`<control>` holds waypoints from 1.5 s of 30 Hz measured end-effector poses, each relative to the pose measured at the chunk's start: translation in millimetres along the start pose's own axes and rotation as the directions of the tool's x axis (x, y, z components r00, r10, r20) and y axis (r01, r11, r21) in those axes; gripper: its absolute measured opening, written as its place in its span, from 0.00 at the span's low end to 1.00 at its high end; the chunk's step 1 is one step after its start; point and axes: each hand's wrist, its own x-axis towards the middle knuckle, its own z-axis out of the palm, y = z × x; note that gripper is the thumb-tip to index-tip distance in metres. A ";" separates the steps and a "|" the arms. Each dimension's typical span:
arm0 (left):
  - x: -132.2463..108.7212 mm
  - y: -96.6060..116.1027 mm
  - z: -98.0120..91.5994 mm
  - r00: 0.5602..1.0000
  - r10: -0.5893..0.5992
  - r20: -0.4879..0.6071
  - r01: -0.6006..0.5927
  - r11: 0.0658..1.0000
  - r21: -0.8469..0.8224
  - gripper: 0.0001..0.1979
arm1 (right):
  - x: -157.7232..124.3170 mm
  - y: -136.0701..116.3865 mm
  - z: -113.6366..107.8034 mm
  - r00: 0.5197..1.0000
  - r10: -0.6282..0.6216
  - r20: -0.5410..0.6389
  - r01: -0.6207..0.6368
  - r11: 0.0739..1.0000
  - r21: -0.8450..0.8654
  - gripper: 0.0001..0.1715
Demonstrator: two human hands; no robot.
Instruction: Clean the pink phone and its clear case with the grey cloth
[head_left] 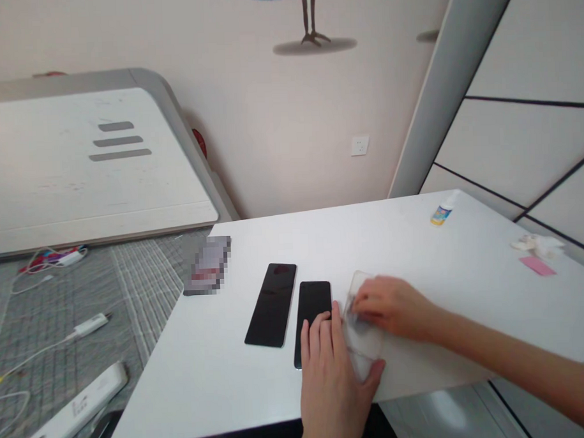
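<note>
At the far left, on a grey woven mat, lies a long white device, perhaps a power bank, with white cables running near it. Behind it a big white board leans at an angle. On the white table there is a small package (it is pixelated, so I cannot read it), then a black slab, maybe a phone or a glass panel, and just beside it a black smartphone. The left hand is at the table's near edge, and its fingers lie straight and slightly apart over the smartphone's lower end. I cannot tell if they really grip it. Just right of the smartphone stands the clear phone case, flat on the table or a little lifted. The right hand reaches in from the right, its fingers closed together over the case. Farther right, near the table's back edge, are a small bottle, some crumpled tissue and a pink card.
</note>
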 end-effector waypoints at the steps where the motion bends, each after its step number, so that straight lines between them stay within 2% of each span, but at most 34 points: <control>1: 0.3 0.1 -0.7 1.000 0.002 0.002 -0.002 1.000 0.005 0.52 | 1.0 1.7 -1.4 0.999 0.020 -0.026 -0.020 1.000 -0.011 0.07; 3: 0.6 0.2 -1.8 1.000 0.003 -0.001 -0.003 1.000 0.010 0.52 | 1.6 3.4 -3.6 0.999 0.034 -0.040 -0.035 0.999 -0.016 0.08; 6: 1.1 0.6 -2.8 1.000 0.003 0.007 -0.003 1.000 0.004 0.53 | -1.7 2.5 -7.2 0.995 -0.087 0.051 0.085 0.995 0.042 0.07; 10: 2.3 2.2 -4.2 0.999 -0.012 0.032 0.012 1.000 0.013 0.50 | -8.5 3.6 -16.0 0.999 -0.027 0.043 0.026 1.000 0.014 0.08; 13: 2.9 2.9 -4.9 1.000 0.005 0.031 -0.005 1.000 0.014 0.50 | -10.9 4.5 -20.8 0.991 -0.085 0.107 0.078 0.995 0.070 0.07; 14: 2.9 3.0 -4.9 0.999 0.007 0.031 -0.007 1.000 0.013 0.49 | -10.7 5.0 -21.7 0.992 -0.082 0.094 0.073 0.993 0.091 0.06; 17: 2.8 3.1 -4.5 1.000 -0.002 0.021 0.002 1.000 0.009 0.46 | -7.5 6.5 -22.5 0.999 0.031 0.009 -0.031 0.998 0.051 0.09; 21: 2.6 3.2 -3.3 1.000 0.013 0.005 -0.013 1.000 -0.005 0.45 | -0.8 6.0 -18.0 0.998 -0.035 0.049 0.031 0.996 0.080 0.06; 24: 2.4 3.5 -3.4 1.000 -0.005 0.014 0.005 1.000 -0.016 0.45 | 3.1 5.7 -12.9 0.997 0.060 -0.041 -0.059 0.998 0.038 0.11; 27: 2.5 3.1 -4.3 1.000 0.014 0.017 -0.013 1.000 -0.020 0.45 | 4.5 5.2 -8.3 1.000 0.007 0.000 -0.007 0.997 0.075 0.10; 31: 2.5 3.2 -3.8 1.000 0.012 0.024 -0.011 1.000 -0.015 0.46 | 3.7 1.3 -3.6 0.993 0.095 -0.074 -0.093 0.995 0.040 0.10; 34: 2.1 4.8 -2.2 1.000 0.010 0.023 -0.010 1.000 -0.012 0.48 | 0.7 -5.4 -1.9 0.997 0.074 -0.016 -0.072 0.991 0.110 0.05; 36: 1.1 4.0 -3.5 1.000 0.005 0.024 -0.005 1.000 -0.005 0.50 | -2.4 -6.2 -4.0 0.995 0.095 -0.043 -0.086 0.979 0.184 0.03; 39: -4.1 -7.0 -13.4 0.998 0.060 0.001 -0.060 0.998 0.030 0.50 | -7.4 0.5 -11.5 0.956 0.233 -0.178 -0.169 0.934 0.314 0.04; 41: -11.2 -22.1 -24.9 0.991 0.132 -0.038 -0.128 0.988 0.088 0.47 | -9.6 6.6 -16.9 0.923 0.318 -0.217 -0.222 0.900 0.375 0.04; 43: -20.5 -39.6 -36.7 0.983 0.171 -0.067 -0.160 0.976 0.150 0.41 | -8.6 11.3 -21.0 0.920 0.333 -0.208 -0.240 0.896 0.375 0.05; 45: -29.7 -53.8 -44.6 0.986 0.149 -0.070 -0.134 0.973 0.188 0.36 | -2.0 14.1 -23.1 0.927 0.313 -0.205 -0.228 0.908 0.352 0.06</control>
